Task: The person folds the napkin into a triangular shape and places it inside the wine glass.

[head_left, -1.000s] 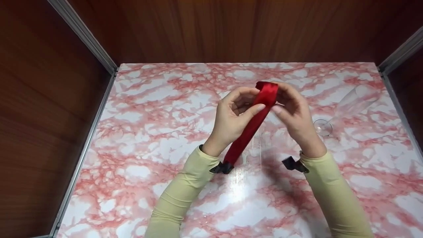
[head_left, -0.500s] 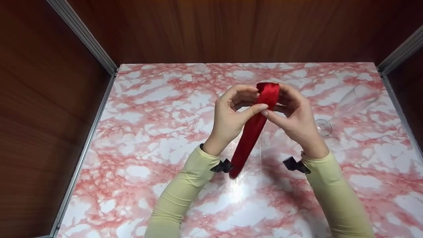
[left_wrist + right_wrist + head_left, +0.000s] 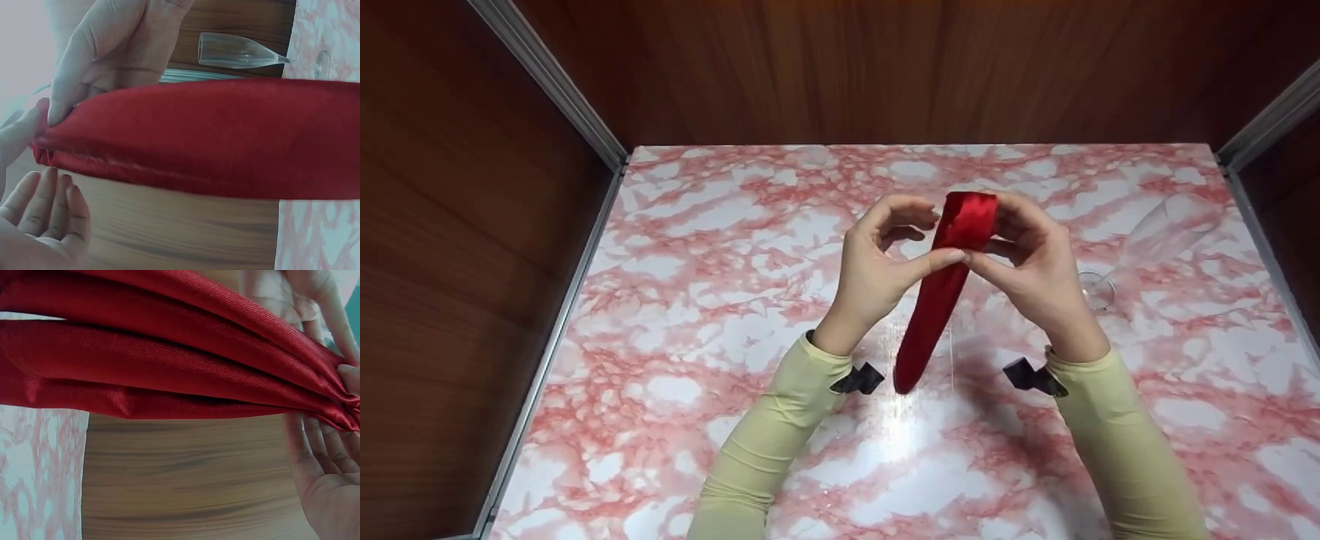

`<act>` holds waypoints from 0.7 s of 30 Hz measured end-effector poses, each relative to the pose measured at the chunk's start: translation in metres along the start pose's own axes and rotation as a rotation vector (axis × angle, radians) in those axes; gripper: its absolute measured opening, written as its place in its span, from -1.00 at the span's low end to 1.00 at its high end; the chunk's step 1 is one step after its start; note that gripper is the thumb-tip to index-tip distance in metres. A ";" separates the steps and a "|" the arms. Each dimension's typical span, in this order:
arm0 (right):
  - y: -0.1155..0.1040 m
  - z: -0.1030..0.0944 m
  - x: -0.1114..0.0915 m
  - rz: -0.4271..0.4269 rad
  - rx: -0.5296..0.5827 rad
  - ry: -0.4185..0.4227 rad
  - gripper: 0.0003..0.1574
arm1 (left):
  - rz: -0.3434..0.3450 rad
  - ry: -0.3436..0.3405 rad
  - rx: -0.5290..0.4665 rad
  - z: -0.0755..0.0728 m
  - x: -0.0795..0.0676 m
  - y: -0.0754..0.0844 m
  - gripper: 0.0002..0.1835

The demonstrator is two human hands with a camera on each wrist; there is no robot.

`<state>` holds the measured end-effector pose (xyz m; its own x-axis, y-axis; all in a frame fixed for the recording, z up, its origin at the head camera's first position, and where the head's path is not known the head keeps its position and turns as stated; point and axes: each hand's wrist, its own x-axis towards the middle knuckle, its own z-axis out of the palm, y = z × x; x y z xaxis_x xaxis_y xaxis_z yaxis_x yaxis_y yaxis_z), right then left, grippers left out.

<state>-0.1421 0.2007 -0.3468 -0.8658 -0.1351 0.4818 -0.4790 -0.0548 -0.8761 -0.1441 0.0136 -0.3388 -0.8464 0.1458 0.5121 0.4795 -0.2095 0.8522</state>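
Note:
A pleated red satin napkin (image 3: pixel 934 322) is held up above the table, gathered at its top and hanging down toward the wearer. My left hand (image 3: pixel 870 266) pinches it with the thumb at its front, while the other fingers are spread and curved beside its upper edge. From the other side, my right hand (image 3: pixel 1039 266) grips the gathered top, thumb in front and fingers behind. The two thumb tips meet on the cloth. In the right wrist view, long folds of the napkin (image 3: pixel 169 354) narrow toward the pinched end.
A clear champagne flute (image 3: pixel 1162 232) lies or stands at the right of the table; its round foot (image 3: pixel 1096 290) shows close to my right hand. The red-and-white marbled table (image 3: pixel 720 300) is enclosed by dark wooden panels (image 3: pixel 885 67) and metal rails.
The napkin's hanging end has swung to the right, clear of the left wrist mount. The left fingers have moved away from the fold, and the thumbs have come together.

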 end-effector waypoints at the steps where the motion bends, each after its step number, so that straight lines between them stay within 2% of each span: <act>1: 0.000 0.000 0.000 0.001 0.004 0.003 -0.39 | -0.014 -0.012 0.017 -0.001 -0.001 0.004 -0.47; 3: -0.001 0.000 0.000 0.002 0.020 0.008 -0.38 | -0.044 -0.046 0.042 -0.002 -0.002 0.009 -0.42; 5: -0.001 0.001 0.001 0.006 0.032 0.016 -0.38 | -0.084 -0.087 0.050 -0.004 -0.004 0.007 -0.38; 10: 0.000 0.000 0.000 0.008 0.050 0.018 -0.38 | -0.141 -0.164 -0.006 -0.007 -0.009 -0.001 -0.40; 14: 0.000 0.001 0.000 0.007 0.071 0.014 -0.37 | -0.164 -0.174 -0.055 -0.009 -0.011 -0.007 -0.45; 21: 0.000 0.001 0.000 -0.002 0.062 0.016 -0.39 | -0.203 -0.162 -0.074 -0.009 -0.013 -0.009 -0.52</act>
<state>-0.1418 0.1996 -0.3466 -0.8674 -0.1190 0.4832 -0.4712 -0.1161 -0.8744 -0.1394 0.0048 -0.3536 -0.8727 0.3438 0.3468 0.2803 -0.2289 0.9322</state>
